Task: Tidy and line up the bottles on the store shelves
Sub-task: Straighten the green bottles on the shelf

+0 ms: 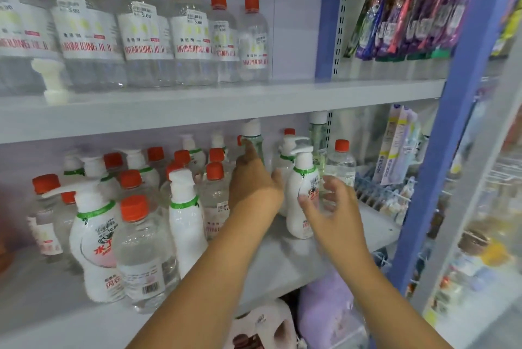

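My left hand (255, 179) reaches deep into the lower shelf (282, 258), its fingers against a clear bottle with a white flip cap (252, 137) near the back; whether they close round it I cannot tell, as the hand hides them. My right hand (329, 201) is spread with loosely bent fingers, just beside a white pump bottle with a green neck band (302, 190), holding nothing. The step in hand appears to be pulling the right-hand group into line. The next move likely calls for steadying the pump bottle while the clear one is drawn forward past it. Crowded red-capped clear bottles (214, 187) and further pump bottles (185, 201) stand to the left, leaving little room; a second pump bottle (286, 151) stands directly behind. The upper shelf (197, 111) carries a neater row of larger red-capped bottles (145, 32).
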